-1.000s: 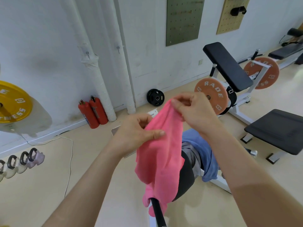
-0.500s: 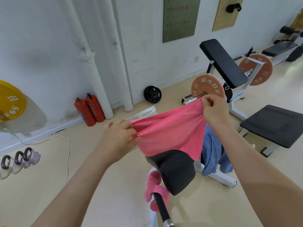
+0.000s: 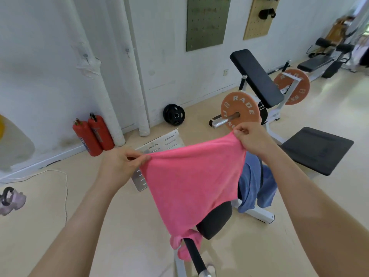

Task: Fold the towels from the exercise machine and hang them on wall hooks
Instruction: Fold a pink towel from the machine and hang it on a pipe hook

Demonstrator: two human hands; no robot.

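Folding seems underway: left hand and right hand pinch the spread pink towel's top corners, which next need meeting squarely; the blue towel waits at three o'clock.

Bare left forearm shows at seven o'clock, bare right forearm at five; left hand and right hand are bare.
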